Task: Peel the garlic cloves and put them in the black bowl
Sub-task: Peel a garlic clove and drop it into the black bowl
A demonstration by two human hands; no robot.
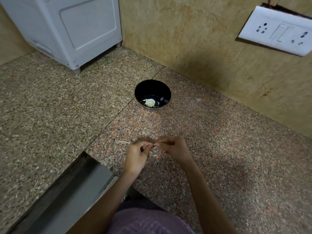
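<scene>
The black bowl [152, 89] stands on the speckled granite counter [219, 141] near the back wall, with pale peeled garlic [150, 102] lying in its bottom. Nearer to me, my left hand [137, 155] and my right hand [173, 149] meet fingertip to fingertip above the counter. Between them they pinch a small garlic clove [155, 145], of which only a pale tip shows. A thin strip of garlic skin [124, 142] lies on the counter just left of my left hand.
A grey-white appliance [72, 29] on short feet stands at the back left. A white socket-and-switch plate [276, 31] hangs on the tiled wall at right. A dark gap with a metal edge [79, 184] opens in the counter at my lower left.
</scene>
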